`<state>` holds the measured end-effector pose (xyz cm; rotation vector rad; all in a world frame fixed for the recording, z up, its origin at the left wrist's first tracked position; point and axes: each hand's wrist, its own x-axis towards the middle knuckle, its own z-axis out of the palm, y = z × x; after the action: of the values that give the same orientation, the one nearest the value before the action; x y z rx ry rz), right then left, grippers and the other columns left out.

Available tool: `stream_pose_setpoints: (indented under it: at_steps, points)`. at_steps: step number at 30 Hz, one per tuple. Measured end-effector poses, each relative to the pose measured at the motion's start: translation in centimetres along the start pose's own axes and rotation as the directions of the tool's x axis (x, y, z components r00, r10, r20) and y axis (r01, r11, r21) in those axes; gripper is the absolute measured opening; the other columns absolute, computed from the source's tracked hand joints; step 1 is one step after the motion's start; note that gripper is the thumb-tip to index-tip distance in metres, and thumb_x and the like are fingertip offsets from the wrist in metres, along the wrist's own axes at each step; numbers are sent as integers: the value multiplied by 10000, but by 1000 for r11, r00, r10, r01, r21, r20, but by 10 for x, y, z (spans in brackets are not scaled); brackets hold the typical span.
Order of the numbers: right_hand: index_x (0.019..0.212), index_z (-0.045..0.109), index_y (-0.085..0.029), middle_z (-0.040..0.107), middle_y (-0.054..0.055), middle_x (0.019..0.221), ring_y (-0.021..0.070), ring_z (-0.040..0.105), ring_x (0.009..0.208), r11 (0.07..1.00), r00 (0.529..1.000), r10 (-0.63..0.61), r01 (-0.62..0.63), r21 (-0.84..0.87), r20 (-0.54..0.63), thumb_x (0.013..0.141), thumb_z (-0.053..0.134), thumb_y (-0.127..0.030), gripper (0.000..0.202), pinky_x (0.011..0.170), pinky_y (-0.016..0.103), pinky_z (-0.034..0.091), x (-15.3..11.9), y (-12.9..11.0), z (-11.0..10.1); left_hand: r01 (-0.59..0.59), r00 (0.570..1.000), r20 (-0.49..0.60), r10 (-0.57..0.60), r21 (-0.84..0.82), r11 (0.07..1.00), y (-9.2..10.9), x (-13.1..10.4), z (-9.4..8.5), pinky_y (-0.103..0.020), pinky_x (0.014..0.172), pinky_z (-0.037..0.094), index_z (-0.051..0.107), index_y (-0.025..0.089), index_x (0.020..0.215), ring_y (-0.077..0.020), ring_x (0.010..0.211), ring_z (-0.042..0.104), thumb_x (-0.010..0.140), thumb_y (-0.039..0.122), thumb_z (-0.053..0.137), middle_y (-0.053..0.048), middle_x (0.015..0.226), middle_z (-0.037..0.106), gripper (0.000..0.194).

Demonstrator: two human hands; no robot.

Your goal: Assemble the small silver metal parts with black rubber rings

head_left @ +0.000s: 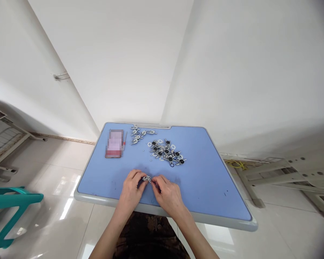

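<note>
At the front middle of the blue table (pixel 205 180), my left hand (pixel 131 187) pinches a small metal flanged fitting (pixel 146 178) between thumb and fingers. Right beside it, my right hand (pixel 167 192) is closed, its fingertips at the fitting's right side. Something dark and small shows under those fingers, too hidden to name. Beyond my hands lies a loose pile of metal fittings with black round caps (pixel 166 151), mixed with flat oval gaskets (pixel 160 141) and black rings (pixel 172 165). Farther back on the left, several similar metal fittings (pixel 135 141) without visible black caps lie grouped.
A blurred-out flat rectangular object (pixel 115 144) lies at the table's back left, with a thin tool with a red part (pixel 124 143) beside it. White walls (pixel 124 64) stand behind. A green stool (pixel 16 201) is at left, a metal frame (pixel 283 172) at right.
</note>
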<state>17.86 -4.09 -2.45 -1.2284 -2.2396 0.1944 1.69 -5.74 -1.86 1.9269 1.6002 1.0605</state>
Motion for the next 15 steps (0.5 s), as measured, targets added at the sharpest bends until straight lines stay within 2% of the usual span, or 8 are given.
stream_pose_setpoints:
  at_steps: [9,15]
  points:
    - [830,569,-168,613,20,730,114,513,540,998,993,-62,61,8,100,916,422,-174,170,519,245,309,-13,-3,-5,-34,999,13,34,-15,999,-2,-18,-2,-328,835,508,625,200,972,-176,911,586,874,162,546,-51,974,618,132]
    - [864,578,-165,619,25,753,112,508,527,1000,994,-13,13,0,107,929,419,-188,174,501,246,302,-14,-4,-4,-17,1000,21,17,8,1000,-2,-20,-3,-337,846,505,623,206,999,-179,917,579,897,179,518,-53,987,611,149]
